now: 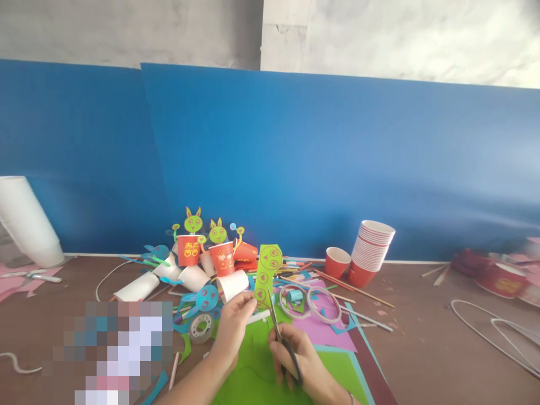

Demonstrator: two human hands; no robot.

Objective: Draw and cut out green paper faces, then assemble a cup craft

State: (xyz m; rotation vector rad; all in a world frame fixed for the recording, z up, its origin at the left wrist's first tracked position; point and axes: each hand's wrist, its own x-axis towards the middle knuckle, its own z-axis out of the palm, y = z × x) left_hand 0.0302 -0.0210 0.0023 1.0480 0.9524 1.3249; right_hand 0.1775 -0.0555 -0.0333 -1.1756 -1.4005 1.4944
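My left hand (237,322) pinches the lower left edge of a green paper strip (265,275). A face and hearts in circles are drawn on the strip in reddish lines. In my right hand (297,357) is a pair of scissors (278,332) with dark handles, its blades pointing up beside the strip's lower right edge. Whether the blades touch the paper I cannot tell. Below both hands lies a green paper sheet (253,368). A roll of tape (201,328) sits left of my left hand.
Red cups with green rabbit figures (221,257) stand among white cups (137,287) behind my hands. A cup stack (372,253) rises at the back right, near sticks (354,287). Clear rings (324,305) rest on purple paper (324,332). A blue panel (295,157) borders the table.
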